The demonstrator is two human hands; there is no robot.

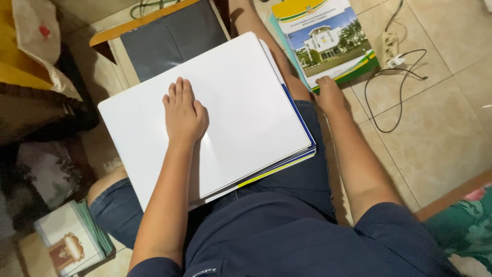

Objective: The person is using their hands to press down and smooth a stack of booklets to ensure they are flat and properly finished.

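A stack of large white sheets (241,102) with blue and yellow edges rests across my lap. My left hand (183,112) lies flat on the top sheet, fingers together and pointing away from me. My right hand (329,94) reaches to the floor at my right and grips the near corner of a glossy booklet (328,38) showing a white building, with green and yellow bands. That booklet lies on top of others like it.
A dark sheet on a wooden board (169,36) lies beyond the lap. A power strip with a white plug and black cable (392,56) sits on the tiled floor at right. More printed booklets (72,241) lie at lower left. Bags and cloth crowd the left side.
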